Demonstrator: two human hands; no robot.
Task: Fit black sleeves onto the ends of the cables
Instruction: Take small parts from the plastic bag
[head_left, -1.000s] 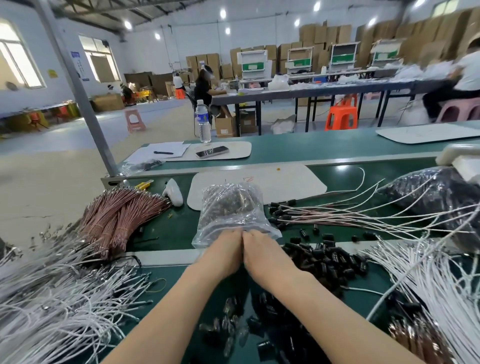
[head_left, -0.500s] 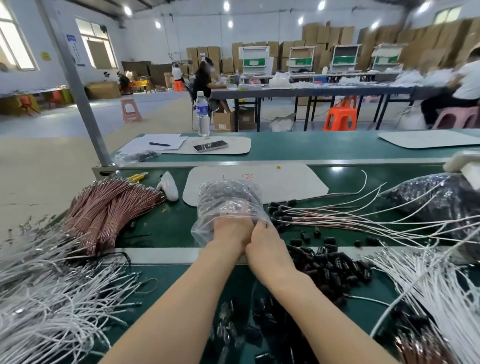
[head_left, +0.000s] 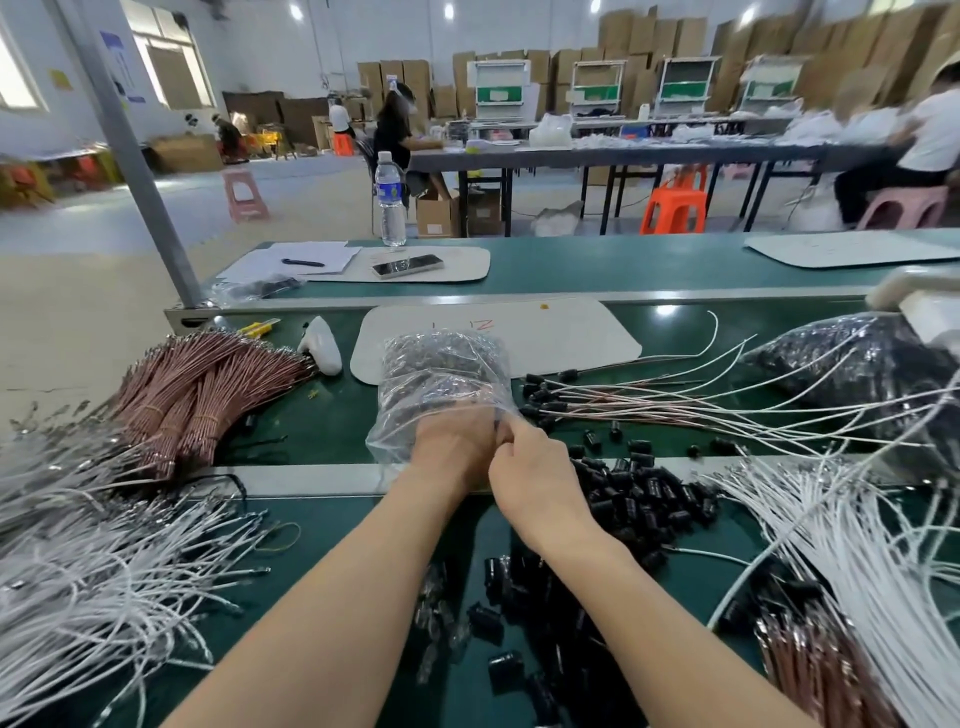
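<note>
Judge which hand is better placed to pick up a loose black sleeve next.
Right, probably. The right hand lies just beside the pile of loose black sleeves, while the left hand sits farther off, partly under the clear bag. Both grip the bag, so either must let go first.

crinkly clear plastic bag (glossy), matt green table

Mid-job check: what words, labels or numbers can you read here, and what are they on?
None reads clearly.
Red handwriting on the white mat: too faint to read.
Water bottle label: too small.
Blue wall notice: blurred.
Labels on the green rack panels: blurred.
</note>
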